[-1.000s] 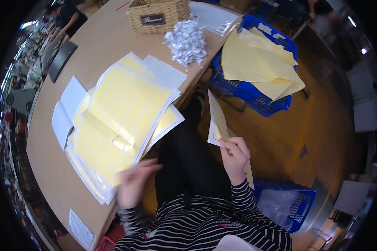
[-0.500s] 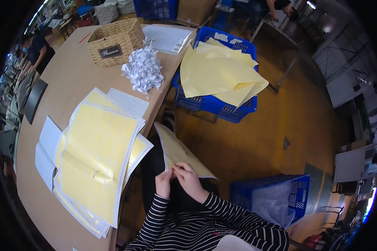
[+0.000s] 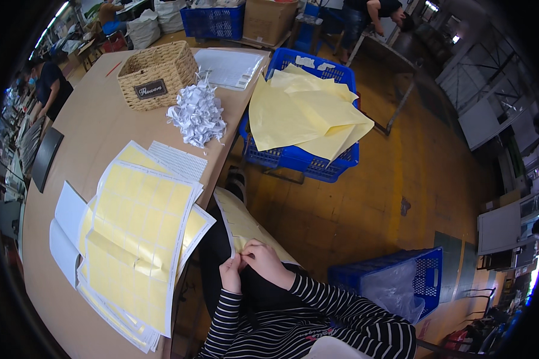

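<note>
A yellow sheet with a white margin lies slanted over my lap. My left hand pinches its near edge between thumb and fingers. Close beside it, my right hand is closed in a pinch at that same edge, and the fingertips of both hands nearly meet. Whatever small piece may be between the fingers is too small to make out. To the left, a loose stack of yellow gridded sheets with white margins rests on the table, partly over a bluish-white sheet.
Farther along the brown table are a heap of white paper scraps and a woven basket. Yellow sheets lie across a blue crate. Another blue crate, lined with clear plastic, stands at lower right. People work in the background.
The view has shifted a little, so the table items appear lower. Both hands stay at the sheet's edge; the sheet on my lap has tilted slightly and shows more of its face.
</note>
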Tool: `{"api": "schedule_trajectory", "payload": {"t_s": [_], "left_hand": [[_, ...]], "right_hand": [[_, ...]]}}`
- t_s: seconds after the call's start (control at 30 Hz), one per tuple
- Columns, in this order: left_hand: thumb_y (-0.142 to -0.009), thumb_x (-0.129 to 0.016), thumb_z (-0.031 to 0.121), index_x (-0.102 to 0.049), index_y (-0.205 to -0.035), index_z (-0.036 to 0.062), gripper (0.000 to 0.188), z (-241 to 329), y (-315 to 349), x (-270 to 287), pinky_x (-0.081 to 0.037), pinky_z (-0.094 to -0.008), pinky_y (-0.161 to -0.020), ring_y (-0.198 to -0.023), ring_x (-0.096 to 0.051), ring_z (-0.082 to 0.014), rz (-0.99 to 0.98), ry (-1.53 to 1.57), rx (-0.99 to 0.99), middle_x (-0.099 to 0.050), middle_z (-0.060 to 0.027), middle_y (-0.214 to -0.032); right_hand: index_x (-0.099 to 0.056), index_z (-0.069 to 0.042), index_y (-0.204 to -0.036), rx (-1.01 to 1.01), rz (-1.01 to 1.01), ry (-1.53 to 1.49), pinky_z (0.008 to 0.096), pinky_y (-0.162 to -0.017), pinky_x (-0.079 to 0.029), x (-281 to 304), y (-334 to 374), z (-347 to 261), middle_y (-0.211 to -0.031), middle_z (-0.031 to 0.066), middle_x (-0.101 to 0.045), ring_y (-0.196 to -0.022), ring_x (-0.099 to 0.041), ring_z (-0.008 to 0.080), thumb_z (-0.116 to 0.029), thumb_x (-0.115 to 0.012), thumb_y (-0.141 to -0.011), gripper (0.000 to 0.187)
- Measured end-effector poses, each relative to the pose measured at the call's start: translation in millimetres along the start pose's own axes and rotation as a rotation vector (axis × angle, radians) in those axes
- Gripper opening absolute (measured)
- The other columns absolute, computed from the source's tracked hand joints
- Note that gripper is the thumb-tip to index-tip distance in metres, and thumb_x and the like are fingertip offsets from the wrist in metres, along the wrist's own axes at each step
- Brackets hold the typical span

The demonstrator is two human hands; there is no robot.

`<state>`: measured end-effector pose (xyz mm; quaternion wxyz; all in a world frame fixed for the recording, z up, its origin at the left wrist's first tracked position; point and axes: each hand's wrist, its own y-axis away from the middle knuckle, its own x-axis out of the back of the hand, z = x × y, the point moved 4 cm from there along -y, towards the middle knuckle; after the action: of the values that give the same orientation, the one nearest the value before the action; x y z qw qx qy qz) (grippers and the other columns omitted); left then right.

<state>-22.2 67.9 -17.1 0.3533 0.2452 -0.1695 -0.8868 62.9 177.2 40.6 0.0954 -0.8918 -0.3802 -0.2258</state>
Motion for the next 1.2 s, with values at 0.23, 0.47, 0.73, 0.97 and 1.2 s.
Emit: {"api": "schedule_trajectory", "payload": {"t_s": [0.23,0.47,0.73,0.97,1.2], "left_hand": [[-0.1,-0.055,0.022,-0.068,-0.093,-0.0068,0.033,3,6,-4,-0.047,-0.0225,-0.073,-0.076,-0.059,-0.007,-0.017,-0.079,-0.077,-0.066,-0.002,-0.084],[-0.1,-0.054,0.022,-0.067,-0.089,-0.0048,0.032,10,6,-13,-0.042,-0.0215,-0.068,-0.073,-0.054,-0.0063,0.026,0.042,-0.057,-0.063,-0.0006,-0.081],[-0.1,-0.053,0.023,-0.067,-0.086,-0.004,0.034,15,11,-12,-0.042,-0.0189,-0.064,-0.069,-0.054,-0.0045,0.011,-0.093,-0.138,-0.062,0.001,-0.074],[-0.092,-0.066,0.018,-0.071,-0.095,-0.0025,0.021,29,7,-3,-0.046,-0.0235,-0.064,-0.07,-0.057,-0.0038,-0.177,-0.494,-0.27,-0.068,-0.0024,-0.074],[-0.089,-0.068,0.015,-0.069,-0.096,-0.0027,0.019,47,2,2,-0.049,-0.0294,-0.06,-0.066,-0.068,-0.0188,-0.166,-0.767,-0.32,-0.068,-0.0166,-0.074]], "right_hand": [[-0.065,0.001,-0.089,0.027,-0.069,-0.162,0.033,-0.073,-0.051,5,2,9,-0.092,0.0117,-0.062,-0.08,-0.064,0.0261,-0.006,-0.069,-0.081,0.011],[-0.067,0.0,-0.095,-0.017,0.14,-0.206,0.0323,-0.074,-0.052,2,12,-2,-0.096,0.0112,-0.063,-0.082,-0.065,0.0231,-0.004,-0.07,-0.081,0.016],[-0.067,0.005,-0.086,0.016,0.019,-0.178,0.0321,-0.072,-0.054,-1,10,0,-0.095,0.0118,-0.068,-0.081,-0.068,0.0204,-0.002,-0.069,-0.081,0.008],[-0.066,0.001,-0.09,-0.065,-0.364,-0.205,0.0286,-0.066,-0.05,13,-12,10,-0.075,0.0097,-0.067,-0.072,-0.065,0.0165,-0.011,-0.066,-0.086,0.013],[-0.064,0.001,-0.094,-0.161,-0.415,-0.381,0.0217,-0.066,-0.045,6,-13,6,-0.078,0.0,-0.062,-0.072,-0.056,0.0054,-0.011,-0.064,-0.091,0.012]]}}
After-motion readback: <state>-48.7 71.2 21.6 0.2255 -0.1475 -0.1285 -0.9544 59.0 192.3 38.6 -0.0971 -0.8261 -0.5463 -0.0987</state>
